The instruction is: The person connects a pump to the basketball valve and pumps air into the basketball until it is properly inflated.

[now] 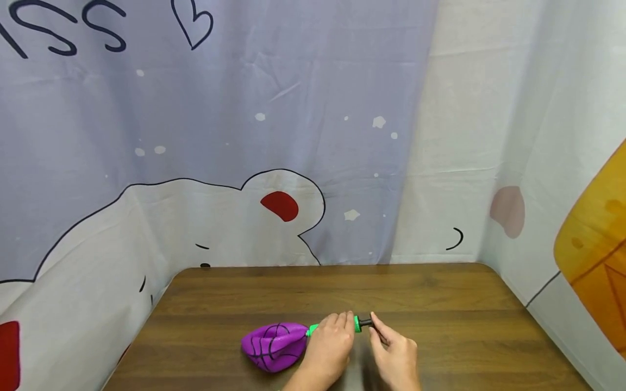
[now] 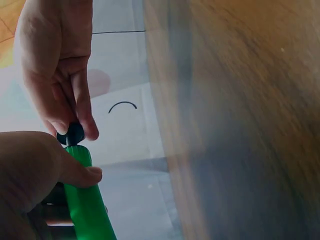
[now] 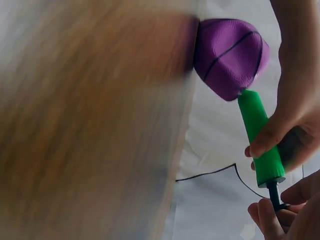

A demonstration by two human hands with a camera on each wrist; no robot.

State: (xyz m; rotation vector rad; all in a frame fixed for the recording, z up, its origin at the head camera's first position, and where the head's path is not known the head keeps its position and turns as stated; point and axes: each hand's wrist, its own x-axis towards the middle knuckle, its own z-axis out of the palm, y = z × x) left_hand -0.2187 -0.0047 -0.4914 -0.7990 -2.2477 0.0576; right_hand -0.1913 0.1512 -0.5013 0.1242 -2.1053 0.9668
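A limp purple ball with black lines rests on the wooden table, its skin creased and sunken. The front end of a green hand pump meets the ball's right side. My left hand grips the pump's green barrel, fingers wrapped round it and thumb along it. At the other end, my right hand pinches the black plunger handle between thumb and fingers. A short length of black rod shows between barrel and handle. Whether a needle sits inside the ball is hidden.
The brown wooden table has rounded far corners. A printed curtain hangs right behind its far edge, and white cloth with an orange figure borders the right side.
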